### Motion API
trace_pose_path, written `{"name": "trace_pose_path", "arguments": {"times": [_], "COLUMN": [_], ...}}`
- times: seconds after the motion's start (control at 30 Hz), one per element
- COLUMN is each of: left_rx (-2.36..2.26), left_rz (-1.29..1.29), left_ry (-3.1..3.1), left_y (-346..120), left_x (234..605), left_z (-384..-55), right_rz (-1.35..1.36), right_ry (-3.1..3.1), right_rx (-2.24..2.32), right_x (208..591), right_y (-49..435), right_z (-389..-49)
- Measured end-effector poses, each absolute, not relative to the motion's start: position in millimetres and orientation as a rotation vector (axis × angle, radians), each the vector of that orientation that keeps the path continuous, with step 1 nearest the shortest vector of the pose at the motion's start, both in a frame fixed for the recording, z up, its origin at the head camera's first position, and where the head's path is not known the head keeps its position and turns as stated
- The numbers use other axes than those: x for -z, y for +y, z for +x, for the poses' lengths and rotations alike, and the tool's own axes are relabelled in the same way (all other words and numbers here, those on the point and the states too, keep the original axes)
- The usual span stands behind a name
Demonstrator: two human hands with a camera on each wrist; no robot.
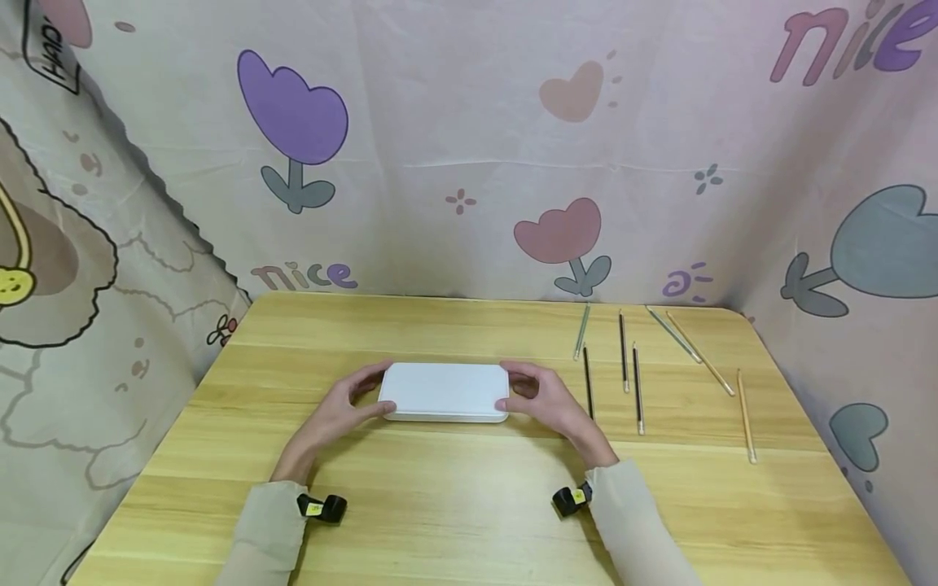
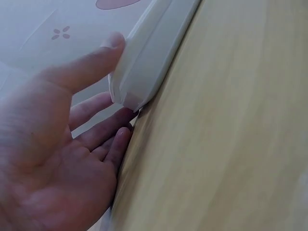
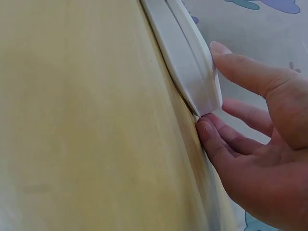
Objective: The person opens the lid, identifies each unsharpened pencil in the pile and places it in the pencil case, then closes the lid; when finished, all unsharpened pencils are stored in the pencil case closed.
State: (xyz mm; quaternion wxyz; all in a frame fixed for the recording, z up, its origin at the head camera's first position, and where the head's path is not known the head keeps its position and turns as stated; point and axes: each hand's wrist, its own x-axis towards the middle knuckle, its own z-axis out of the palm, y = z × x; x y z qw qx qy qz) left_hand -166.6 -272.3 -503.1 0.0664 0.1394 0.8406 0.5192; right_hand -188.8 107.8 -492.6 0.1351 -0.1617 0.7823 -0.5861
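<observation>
A flat white rectangular case (image 1: 445,392) with rounded corners lies on the wooden table, its long side facing me. A seam runs along its side in both wrist views, and its lid looks closed. My left hand (image 1: 350,403) holds the left end, thumb on the near top corner and fingers round the far corner. At the right end, my right hand (image 1: 541,397) grips it the same way. In the left wrist view the left thumb (image 2: 113,43) presses the case's edge. In the right wrist view the right fingertips (image 3: 207,129) touch the case's lower corner. Its contents are hidden.
Several pencils lie scattered on the table's right side: black pencils (image 1: 637,389), green pencils (image 1: 581,332) and natural-wood pencils (image 1: 746,417). One black pencil (image 1: 588,378) is close to the right hand and partly hidden by the wrist. A patterned curtain (image 1: 440,122) hangs behind the wooden table (image 1: 440,496).
</observation>
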Motion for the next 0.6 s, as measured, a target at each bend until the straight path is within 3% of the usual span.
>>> {"name": "trace_pose_path", "arguments": {"times": [0.6], "left_rx": [-1.627], "left_rz": [0.461], "left_ry": [2.520], "left_y": [-273.4], "left_x": [504.7], "left_z": [-166.7], "right_rz": [-0.531], "right_ry": [2.311], "right_rx": [1.654], "right_x": [484.5], "right_y": [107.4], "right_z": [-184.0]}}
